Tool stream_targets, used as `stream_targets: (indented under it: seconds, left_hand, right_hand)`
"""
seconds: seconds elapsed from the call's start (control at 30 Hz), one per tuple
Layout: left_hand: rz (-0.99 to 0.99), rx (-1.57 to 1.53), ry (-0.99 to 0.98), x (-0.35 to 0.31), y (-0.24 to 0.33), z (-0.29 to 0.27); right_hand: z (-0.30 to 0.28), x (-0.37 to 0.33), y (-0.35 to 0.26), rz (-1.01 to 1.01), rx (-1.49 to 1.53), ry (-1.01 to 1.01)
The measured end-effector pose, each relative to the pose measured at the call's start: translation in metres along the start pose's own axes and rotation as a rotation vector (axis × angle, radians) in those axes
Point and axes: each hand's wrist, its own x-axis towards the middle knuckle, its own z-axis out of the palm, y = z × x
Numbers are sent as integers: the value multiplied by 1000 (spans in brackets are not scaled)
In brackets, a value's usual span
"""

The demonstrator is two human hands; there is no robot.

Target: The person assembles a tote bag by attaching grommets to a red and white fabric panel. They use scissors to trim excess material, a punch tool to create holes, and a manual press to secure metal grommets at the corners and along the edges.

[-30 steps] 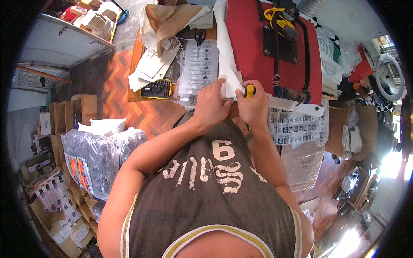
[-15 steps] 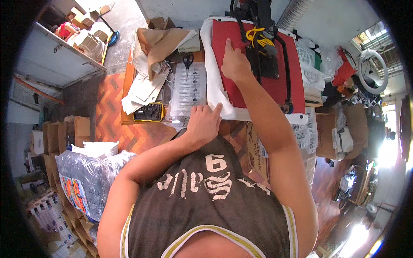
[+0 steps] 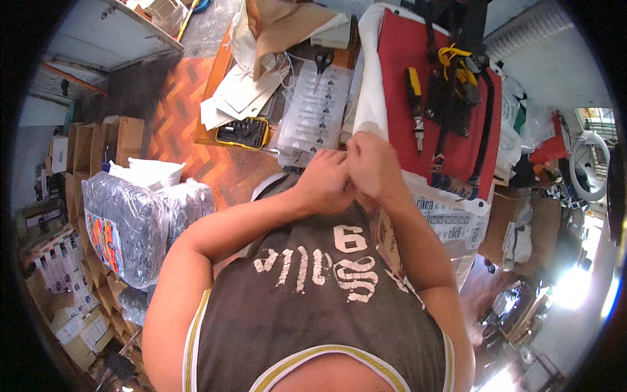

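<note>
My left hand [image 3: 324,181] and my right hand [image 3: 373,163] meet in front of my chest, by the near left corner of the red-covered board [image 3: 398,59]. Both have curled fingers; anything between them is hidden, and the right is blurred. On the red surface lies a screwdriver [image 3: 414,98] with a yellow and black handle, its metal shaft toward me. Beside it stands a black metal frame [image 3: 450,108] with a yellow cord [image 3: 450,55] bundled on it. White cloth [image 3: 371,78] edges the board's left side.
Left of the board, a wooden table [image 3: 212,85] bears scissors [image 3: 321,63], printed plastic sheets [image 3: 313,108], white cards [image 3: 245,101], brown paper [image 3: 281,29] and an open yellow-black bit case [image 3: 243,134]. Plastic-wrapped bundles [image 3: 124,222] stand at left, an open cardboard box [image 3: 542,228] at right.
My right hand has left the red surface and come back to my left hand, both now curled together. The screwdriver shows where the right hand was. The view has shifted.
</note>
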Motion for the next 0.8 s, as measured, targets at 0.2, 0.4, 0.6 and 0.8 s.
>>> stream_targets:
  seconds: [0.2, 0.4, 0.6, 0.8]
  left_hand:
    - [-538, -545, 6, -11, -140, 25]
    - [-659, 98, -87, 94, -326, 55]
    - [-673, 237, -491, 163, -349, 86]
    - [-738, 250, -474, 163, -388, 98]
  right_hand:
    - [-11, -9, -1, 198, -37, 105]
    - [-4, 2, -26, 568, -103, 143]
    - [8, 4, -45, 811, -197, 203]
    - [12, 13, -57, 860, -257, 216]
